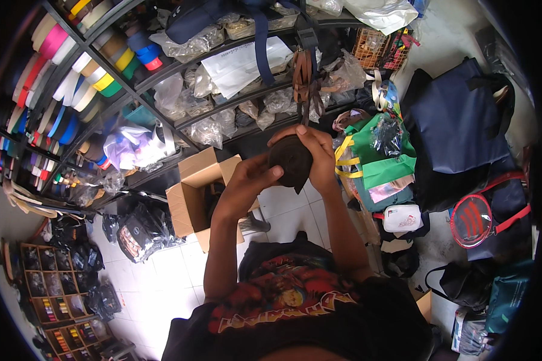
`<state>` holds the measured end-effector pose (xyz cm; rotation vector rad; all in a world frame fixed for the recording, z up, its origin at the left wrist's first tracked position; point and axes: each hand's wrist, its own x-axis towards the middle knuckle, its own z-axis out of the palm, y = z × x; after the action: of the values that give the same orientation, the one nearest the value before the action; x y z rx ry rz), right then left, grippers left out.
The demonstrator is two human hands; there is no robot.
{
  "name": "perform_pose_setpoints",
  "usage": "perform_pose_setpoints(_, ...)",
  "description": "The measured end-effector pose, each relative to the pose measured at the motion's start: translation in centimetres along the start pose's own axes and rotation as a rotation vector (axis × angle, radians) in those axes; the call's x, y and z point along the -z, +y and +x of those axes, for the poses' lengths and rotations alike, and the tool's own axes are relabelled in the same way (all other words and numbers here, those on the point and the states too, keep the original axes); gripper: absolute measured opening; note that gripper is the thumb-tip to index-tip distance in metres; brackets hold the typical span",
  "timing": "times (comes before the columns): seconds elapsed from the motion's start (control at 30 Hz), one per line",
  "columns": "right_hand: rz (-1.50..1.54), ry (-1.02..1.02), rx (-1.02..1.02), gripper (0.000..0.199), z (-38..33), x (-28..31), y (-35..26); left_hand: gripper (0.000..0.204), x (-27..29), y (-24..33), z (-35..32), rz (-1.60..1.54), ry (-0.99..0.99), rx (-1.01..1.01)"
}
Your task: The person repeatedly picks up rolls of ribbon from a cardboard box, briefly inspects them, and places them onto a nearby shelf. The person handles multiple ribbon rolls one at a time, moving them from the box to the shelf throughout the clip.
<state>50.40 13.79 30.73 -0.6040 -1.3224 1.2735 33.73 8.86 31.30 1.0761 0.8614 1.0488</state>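
Note:
Both my hands hold a dark roll of webbing [291,161] in front of my chest. My left hand [250,182] grips its left side, with the thumb lying across the roll's face. Around the top and right edge curl the fingers of my right hand [317,151]. A short loose end sticks out at the bottom of the roll. Just left of my left forearm, a cardboard box [190,207] stands with its flaps up and dark things inside. Brown straps [302,78] hang from the shelf beyond my hands.
Shelves at the left hold many coloured webbing rolls [108,84]; bagged parts [211,129] fill the shelf ahead. To the right are a green bag [397,165], a navy bag [461,120] and a red-edged round pouch [471,220]. A wooden compartment rack [48,277] stands lower left.

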Motion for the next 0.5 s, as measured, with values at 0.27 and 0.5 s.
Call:
perform_pose_setpoints(0.27, -0.096, 0.307, 0.133, 0.052, -0.7, -0.9, 0.6, 0.039, -5.0, -1.9, 2.0, -0.352, 0.324, -0.124)
perform_pose_setpoints(0.5, -0.014, 0.262, 0.17, 0.053, 1.3, 2.1, 2.1, 0.059, -4.4, -2.6, 3.8, -0.362, 0.128, -0.086)
